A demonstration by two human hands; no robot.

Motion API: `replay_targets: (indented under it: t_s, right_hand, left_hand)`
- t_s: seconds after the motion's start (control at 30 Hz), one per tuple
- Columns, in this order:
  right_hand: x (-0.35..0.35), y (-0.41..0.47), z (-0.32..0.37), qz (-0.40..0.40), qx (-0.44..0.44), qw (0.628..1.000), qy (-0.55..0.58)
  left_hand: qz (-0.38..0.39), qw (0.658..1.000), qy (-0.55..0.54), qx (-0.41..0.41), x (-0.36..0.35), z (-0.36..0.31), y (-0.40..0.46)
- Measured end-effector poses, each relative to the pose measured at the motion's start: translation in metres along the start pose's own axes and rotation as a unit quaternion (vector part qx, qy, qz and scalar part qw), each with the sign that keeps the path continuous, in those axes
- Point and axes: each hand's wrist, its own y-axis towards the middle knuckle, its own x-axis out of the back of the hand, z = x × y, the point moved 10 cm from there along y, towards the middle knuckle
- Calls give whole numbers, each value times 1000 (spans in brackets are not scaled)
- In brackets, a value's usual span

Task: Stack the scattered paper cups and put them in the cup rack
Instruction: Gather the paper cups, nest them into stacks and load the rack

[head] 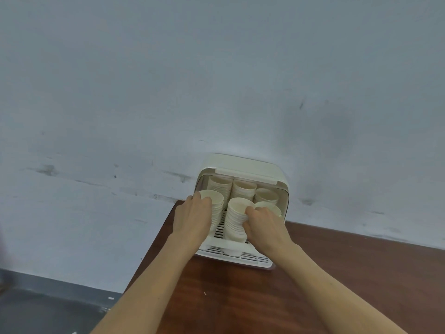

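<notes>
A cream cup rack (243,165) with a slotted tray stands on the brown table against the wall. Several stacks of white paper cups fill it. My left hand (192,218) grips the front left stack (215,201) from its left side. My right hand (265,225) grips the front middle stack (237,218), fingers curled round its right side near the rim. A front right stack (271,209) sits just behind my right hand. Three more stacks (243,188) stand in the back row under the raised lid.
The wooden table (313,285) ends at its left edge close to the rack, with grey floor (48,309) below. A blue-grey wall (216,92) is right behind the rack. The slotted tray's front lip (240,257) juts toward me.
</notes>
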Motion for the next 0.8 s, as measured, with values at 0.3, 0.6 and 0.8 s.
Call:
replay_targets:
  t_s: [0.3, 0.6, 0.8]
  right_hand:
    - [-8, 7, -4, -36, -23, 999, 16]
    - [-16, 16, -15, -33, -60, 996, 49]
    - [-15, 11, -16, -43, -54, 997, 47]
  left_hand:
    - [-8, 998, -59, 12, -11, 4, 2]
    - [-38, 996, -85, -3, -14, -7, 10]
    - [-35, 996, -78, 4, -20, -6, 10]
